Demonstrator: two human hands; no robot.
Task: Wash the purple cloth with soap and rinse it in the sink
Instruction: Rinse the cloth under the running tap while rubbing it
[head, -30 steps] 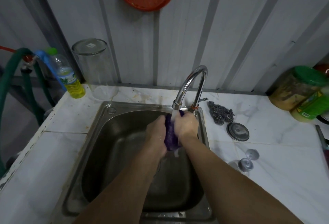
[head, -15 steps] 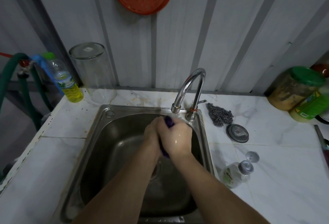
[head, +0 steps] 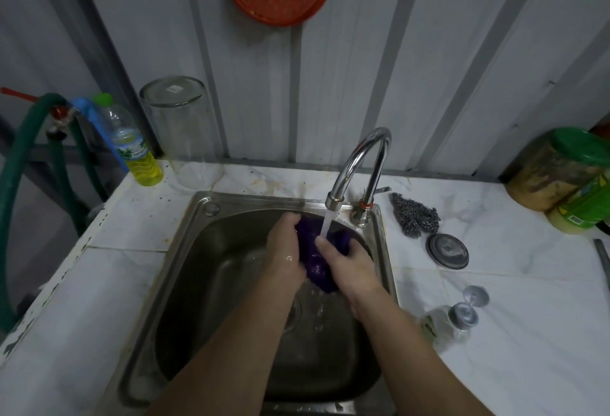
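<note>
A bunched, wet purple cloth [head: 315, 257] is held over the steel sink [head: 185, 250], right under the running stream from the chrome tap [head: 359, 164]. My left hand [head: 284, 250] grips its left side. On the cloth's right side my right hand [head: 350, 267] holds on, fingers spread across the top. Water falls onto the cloth between the two hands. A small clear soap bottle [head: 445, 323] lies on the counter to the right of the sink.
On the white tiled counter [head: 528, 316] lie a steel wool pad [head: 416, 214] and a round metal lid [head: 449, 250]. Green-lidded jars [head: 561, 171] stand far right. An upturned glass jar [head: 183, 131] and a yellow-liquid bottle [head: 135, 148] stand back left, by a green hose [head: 19, 158].
My hands, clasped tightly over the cloth half a second ago, have spread apart, exposing more purple cloth under the stream. The camera view has shifted slightly.
</note>
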